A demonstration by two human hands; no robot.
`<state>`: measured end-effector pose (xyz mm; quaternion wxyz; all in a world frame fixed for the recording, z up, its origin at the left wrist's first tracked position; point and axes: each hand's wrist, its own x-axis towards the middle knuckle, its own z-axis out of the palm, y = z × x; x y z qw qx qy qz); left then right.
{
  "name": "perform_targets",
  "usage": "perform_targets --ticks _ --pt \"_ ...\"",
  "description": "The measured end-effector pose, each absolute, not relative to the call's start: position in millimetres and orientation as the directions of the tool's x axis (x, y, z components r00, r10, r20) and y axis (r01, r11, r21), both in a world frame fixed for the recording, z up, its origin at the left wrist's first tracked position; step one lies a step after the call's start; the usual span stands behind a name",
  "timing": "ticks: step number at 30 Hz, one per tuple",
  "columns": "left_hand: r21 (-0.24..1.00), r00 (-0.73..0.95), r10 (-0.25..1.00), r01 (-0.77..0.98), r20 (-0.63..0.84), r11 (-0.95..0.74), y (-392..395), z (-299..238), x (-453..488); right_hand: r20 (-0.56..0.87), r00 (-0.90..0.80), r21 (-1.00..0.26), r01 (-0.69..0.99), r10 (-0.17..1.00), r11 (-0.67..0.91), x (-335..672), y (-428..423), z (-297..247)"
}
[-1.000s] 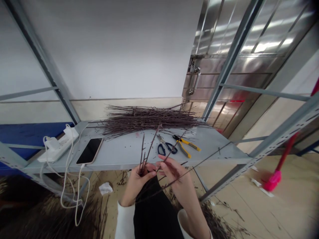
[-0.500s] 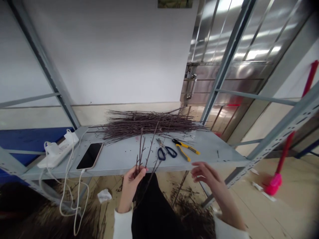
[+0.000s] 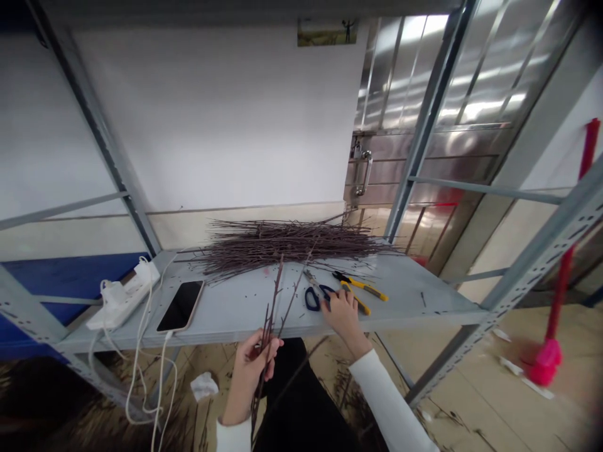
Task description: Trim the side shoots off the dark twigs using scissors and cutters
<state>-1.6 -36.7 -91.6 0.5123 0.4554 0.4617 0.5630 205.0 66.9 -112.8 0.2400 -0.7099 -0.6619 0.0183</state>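
Observation:
My left hand (image 3: 252, 365) is closed round a few thin dark twigs (image 3: 276, 301) that stand up in front of the grey metal shelf (image 3: 235, 301). My right hand (image 3: 343, 312) lies on the shelf with its fingers on the blue-handled scissors (image 3: 315, 295). Whether it grips them I cannot tell. Yellow-handled pliers (image 3: 360, 287) lie just right of that hand. A big heap of long dark twigs (image 3: 287, 242) lies across the back of the shelf.
A phone (image 3: 181, 305) on a white cable lies at the shelf's left, beside a white power strip (image 3: 123, 294). Grey rack posts (image 3: 419, 132) stand round the shelf. Twig scraps and a crumpled tissue (image 3: 203, 385) litter the floor. A red broom (image 3: 556, 301) stands at right.
My right hand let go of a long twig, swung out to the right, then came forward onto the scissors. My left hand kept its twigs and sank a little.

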Motion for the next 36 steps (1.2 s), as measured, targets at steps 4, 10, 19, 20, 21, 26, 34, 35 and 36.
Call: perform_targets --ticks 4,10,19,20,21,26,34,35,36 --pt "0.99 -0.046 0.998 -0.135 0.036 -0.041 -35 -98 -7 0.237 0.083 -0.303 0.953 0.968 -0.008 198 75 -101" --pt "0.995 0.028 0.998 -0.09 0.048 -0.045 -36 -94 -12 0.142 0.089 -0.359 0.933 0.986 -0.033 193 95 -97" --pt "0.99 0.05 0.994 -0.11 0.098 -0.092 -40 -95 -19 0.172 0.212 -0.771 0.637 0.962 -0.002 248 85 -91" --pt "0.99 0.058 0.994 -0.113 0.094 -0.087 -41 -95 -18 0.196 0.24 -0.813 0.581 0.951 0.021 253 75 -90" --pt "0.99 0.065 0.994 -0.114 0.088 -0.081 -41 -94 -17 0.218 0.264 -0.846 0.532 0.939 0.046 256 64 -88" --pt "0.994 0.052 0.998 -0.106 0.042 -0.036 -41 -90 -12 0.278 0.354 -0.961 0.112 0.893 0.254 244 5 -82" --pt "0.998 0.065 0.998 -0.052 0.021 -0.018 -41 -90 -8 0.421 0.167 -0.902 -0.031 0.892 0.431 217 -25 -70" --pt "0.999 0.068 0.997 -0.045 0.028 -0.025 -42 -88 -8 0.416 0.139 -0.906 -0.024 0.898 0.423 216 -27 -69" --pt "0.999 0.069 0.997 -0.036 0.032 -0.029 -42 -87 -7 0.408 0.108 -0.911 -0.012 0.907 0.412 215 -29 -69"
